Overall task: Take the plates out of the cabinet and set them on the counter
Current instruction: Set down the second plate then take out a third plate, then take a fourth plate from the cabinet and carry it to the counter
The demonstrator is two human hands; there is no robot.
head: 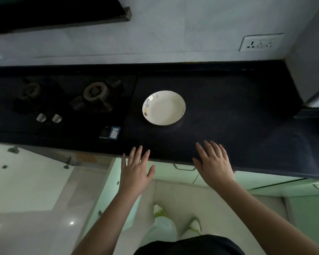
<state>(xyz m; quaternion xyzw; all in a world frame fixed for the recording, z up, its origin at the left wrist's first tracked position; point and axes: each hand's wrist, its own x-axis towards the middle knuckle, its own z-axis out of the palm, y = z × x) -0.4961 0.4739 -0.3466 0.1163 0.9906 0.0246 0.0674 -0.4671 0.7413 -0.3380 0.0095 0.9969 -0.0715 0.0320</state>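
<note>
Closest to me, the left hand (135, 167) and the right hand (213, 161) hover flat at the front edge of the dark counter (228, 111), fingers spread wide, holding nothing. Below and to the left, a pale cabinet door (26, 181) stands swung open. Farther back, 1 white plate (164, 107) sits flat on the counter beside the stove (63, 100). For the next plate, I'd say reach low, grip both rims, and set it down near the first.
</note>
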